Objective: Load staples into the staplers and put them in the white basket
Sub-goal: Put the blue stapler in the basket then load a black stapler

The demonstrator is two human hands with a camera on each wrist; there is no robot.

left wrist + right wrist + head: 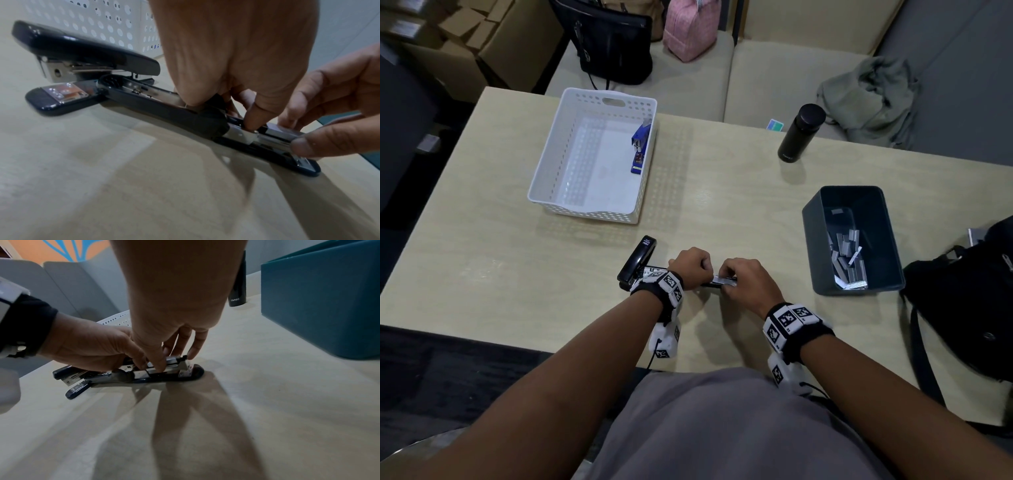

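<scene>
A black stapler (pixel 714 283) lies opened flat near the table's front edge, its lid (pixel 156 104) folded back to the left. My left hand (pixel 701 270) holds it with curled fingers at the hinge, one fingertip (pixel 252 125) on the metal pusher. My right hand (pixel 730 281) pinches a silver staple strip (pixel 277 129) that sits in the open magazine (pixel 164 365). A second black stapler (pixel 639 257) lies at an angle just left of the lid. The white basket (pixel 551 164) stands further back and holds a blue stapler (pixel 639 145).
A dark bin (pixel 815 246) with several staple strips (pixel 847 255) stands to the right. A black bottle (pixel 800 134) is at the back right, and a black bag (pixel 969 301) lies on the table's right edge. Seats with bags lie beyond the table.
</scene>
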